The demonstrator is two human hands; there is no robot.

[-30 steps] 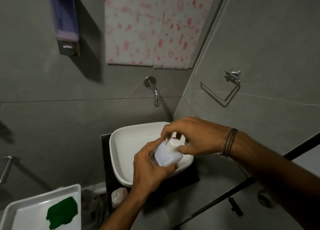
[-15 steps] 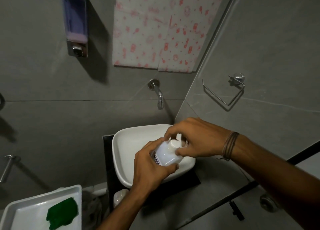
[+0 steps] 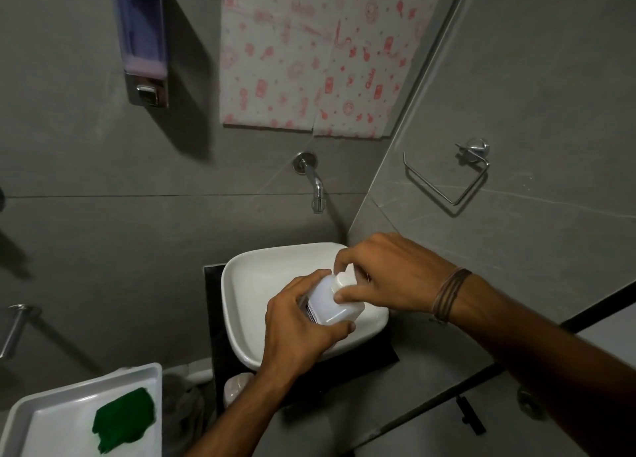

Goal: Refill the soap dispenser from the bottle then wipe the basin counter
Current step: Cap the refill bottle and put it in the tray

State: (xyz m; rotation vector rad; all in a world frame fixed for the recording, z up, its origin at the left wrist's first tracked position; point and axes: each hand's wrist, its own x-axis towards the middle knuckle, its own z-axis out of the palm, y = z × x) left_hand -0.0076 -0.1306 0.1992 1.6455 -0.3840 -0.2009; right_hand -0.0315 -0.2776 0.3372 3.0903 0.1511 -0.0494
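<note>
Washroom: basin (image 3: 241, 295), wall tap (image 3: 315, 184)

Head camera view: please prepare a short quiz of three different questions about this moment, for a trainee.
1. True or false: the cap is already off the soap bottle.
2. Which hand grips the bottle's body? A) left hand B) right hand
3. Fill in: the green cloth lies in the white ____.

Key:
1. False; the cap sits on the neck, pinched by right-hand fingers.
2. A.
3. Tray.
</note>
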